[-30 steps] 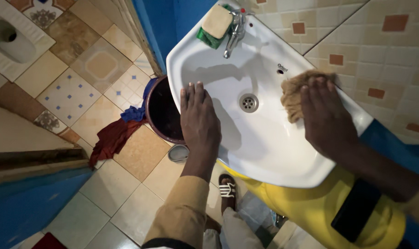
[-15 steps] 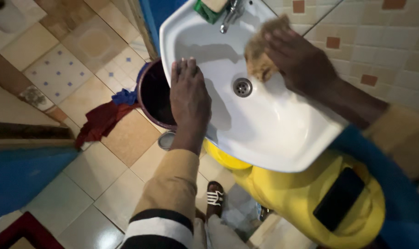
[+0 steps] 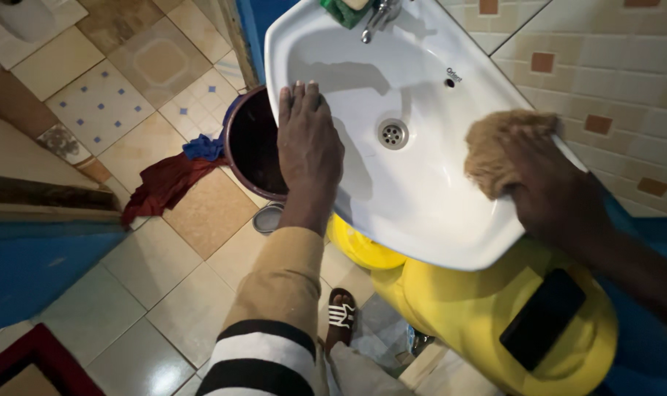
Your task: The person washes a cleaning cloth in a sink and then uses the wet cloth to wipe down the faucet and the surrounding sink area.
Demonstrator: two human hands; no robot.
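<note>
A white wall-mounted washbasin (image 3: 421,213) fills the upper middle of the head view, with a metal drain (image 3: 393,133) in its bowl and a metal tap (image 3: 379,16) at the back. My left hand (image 3: 308,143) lies flat on the basin's left rim, fingers together, holding nothing. My right hand (image 3: 546,187) presses a tan cloth (image 3: 491,147) against the basin's right rim near the tiled wall. A green-and-tan sponge (image 3: 344,9) sits beside the tap, partly cut off by the frame edge.
A dark round bucket (image 3: 253,147) stands on the floor left of the basin, with red and blue cloths (image 3: 165,180) beside it. A yellow container (image 3: 487,315) with a black patch sits under the basin. My sandalled foot (image 3: 341,315) is on the tiled floor.
My right hand has swept the cloth from beside the tap, above the drain, down to the basin's right rim. My left hand has stayed on the left rim.
</note>
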